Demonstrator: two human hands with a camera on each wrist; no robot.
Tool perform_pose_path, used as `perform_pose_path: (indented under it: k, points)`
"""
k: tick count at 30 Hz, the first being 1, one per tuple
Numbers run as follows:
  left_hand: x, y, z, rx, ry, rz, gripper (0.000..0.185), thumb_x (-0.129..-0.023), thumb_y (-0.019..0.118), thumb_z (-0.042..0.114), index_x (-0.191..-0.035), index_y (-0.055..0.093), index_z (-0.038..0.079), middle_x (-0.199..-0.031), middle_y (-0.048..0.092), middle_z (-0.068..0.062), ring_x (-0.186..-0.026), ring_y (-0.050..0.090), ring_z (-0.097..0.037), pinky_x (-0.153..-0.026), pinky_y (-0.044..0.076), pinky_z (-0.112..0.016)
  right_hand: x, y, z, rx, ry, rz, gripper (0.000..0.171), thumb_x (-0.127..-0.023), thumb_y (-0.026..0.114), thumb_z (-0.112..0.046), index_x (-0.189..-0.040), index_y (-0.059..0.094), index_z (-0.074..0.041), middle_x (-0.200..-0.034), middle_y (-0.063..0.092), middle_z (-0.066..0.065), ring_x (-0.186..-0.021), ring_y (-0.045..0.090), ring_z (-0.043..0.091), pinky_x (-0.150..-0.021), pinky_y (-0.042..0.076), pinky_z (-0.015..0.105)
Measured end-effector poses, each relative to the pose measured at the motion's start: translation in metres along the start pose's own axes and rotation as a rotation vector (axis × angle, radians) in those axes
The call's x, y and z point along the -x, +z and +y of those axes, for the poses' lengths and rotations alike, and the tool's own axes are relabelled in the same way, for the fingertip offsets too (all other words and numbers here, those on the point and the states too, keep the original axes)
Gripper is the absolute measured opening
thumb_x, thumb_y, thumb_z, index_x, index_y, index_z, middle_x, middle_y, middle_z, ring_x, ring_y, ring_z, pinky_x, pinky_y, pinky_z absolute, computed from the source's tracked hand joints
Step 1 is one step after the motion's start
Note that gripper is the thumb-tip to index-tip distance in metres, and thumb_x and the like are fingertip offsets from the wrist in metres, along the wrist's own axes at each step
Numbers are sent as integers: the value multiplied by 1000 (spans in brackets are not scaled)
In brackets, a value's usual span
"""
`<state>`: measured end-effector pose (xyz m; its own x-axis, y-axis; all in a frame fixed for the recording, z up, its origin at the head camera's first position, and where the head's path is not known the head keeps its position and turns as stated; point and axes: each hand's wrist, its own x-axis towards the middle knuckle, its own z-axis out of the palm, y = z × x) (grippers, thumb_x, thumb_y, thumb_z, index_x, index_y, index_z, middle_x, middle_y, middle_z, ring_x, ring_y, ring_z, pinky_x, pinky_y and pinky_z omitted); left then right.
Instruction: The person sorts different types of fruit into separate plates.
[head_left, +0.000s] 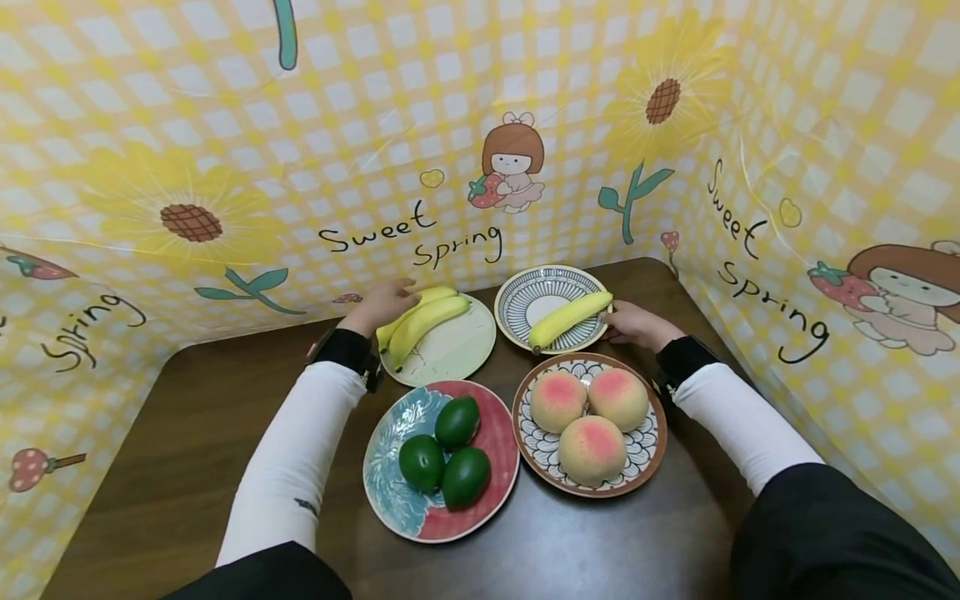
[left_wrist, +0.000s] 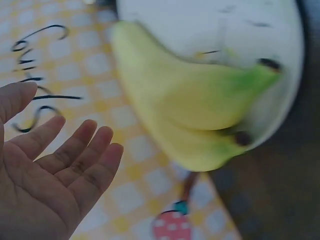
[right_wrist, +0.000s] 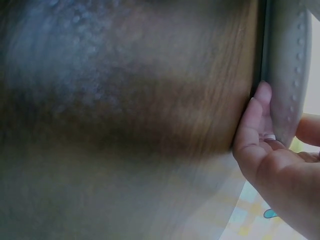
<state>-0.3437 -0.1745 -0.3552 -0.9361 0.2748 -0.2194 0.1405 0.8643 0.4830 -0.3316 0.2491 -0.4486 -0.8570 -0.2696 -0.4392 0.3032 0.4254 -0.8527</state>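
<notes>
Yellow bananas [head_left: 422, 321] seemingly untouched by left hand's [head_left: 382, 304] straight fingers [left_wrist: 75, 155].

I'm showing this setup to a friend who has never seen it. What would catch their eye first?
Four plates of fruit on the dark table: three green fruits front left, three peaches front right, bananas on the two plates behind. The left hand lies open by the two bananas, and the right hand holds the striped plate with one banana. Yellow checked walls reading "Sweet Spring" surround it all.
</notes>
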Motion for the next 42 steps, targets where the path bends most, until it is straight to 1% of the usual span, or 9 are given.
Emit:
perform_pose_path:
  k: [6,10,18,23,27,32,35,40,42]
  points:
    - [-10,22,-18,-49,-41,-34,61,-108,46,25,-157,30,-6,-156,40,-35,-144,41,-48,-118,39,-57,-2,0,1,-1,7,12,53,-112,31,-17,-157,19,7,-98,56,0,-89,56,10,-85,49,26]
    - [-16,33,-23,-119,-48,-16,60,-106,48,23,-155,33,-8,-154,44,-34,-142,45,-47,-118,40,-55,-3,0,2,-7,-1,1,52,-112,30,-17,-157,19,7,-97,56,-2,-88,56,9,-86,49,26]
    - [-28,57,-15,-318,-63,58,52,-98,58,18,-143,48,-7,-136,61,-30,-127,59,-44,-109,47,-53,-5,1,2,-16,-13,15,50,-112,31,-15,-155,21,8,-96,55,-2,-89,55,10,-84,48,24]
    - [-27,71,-12,-323,-136,81,53,-97,59,15,-146,46,-3,-135,62,-29,-125,61,-45,-103,51,-55,-5,4,3,-23,-4,6,49,-112,31,-16,-154,22,8,-96,55,-1,-87,55,10,-81,48,23]
    - [-27,72,-9,-329,-98,98,54,-98,60,14,-146,45,-4,-133,63,-30,-123,62,-45,-101,52,-56,-5,2,3,-19,0,25,49,-112,31,-16,-155,21,7,-96,54,0,-88,55,12,-81,48,23]
    - [-25,68,-13,-308,-50,39,61,-99,59,15,-153,38,-6,-141,58,-30,-132,57,-44,-111,46,-53,-3,3,3,-25,-8,17,52,-112,30,-17,-157,17,7,-97,54,1,-91,55,14,-83,48,25]
    - [-29,62,-16,-297,42,33,61,-98,60,18,-150,41,-6,-138,60,-30,-128,59,-42,-108,48,-47,-3,2,3,-27,-7,14,51,-112,30,-16,-156,19,7,-96,55,1,-89,55,13,-83,49,25]
    - [-35,48,5,-248,144,71,60,-99,62,20,-149,43,-6,-132,61,-30,-115,59,-41,-98,47,-47,-4,0,4,-25,-12,20,48,-112,30,-16,-153,24,8,-98,55,1,-89,54,12,-83,48,25]
    - [-35,43,23,-202,129,74,62,-101,62,19,-153,39,-6,-136,58,-30,-117,56,-40,-101,44,-51,-4,1,4,-21,-11,20,47,-112,30,-17,-152,24,7,-99,54,1,-90,54,12,-84,48,25]
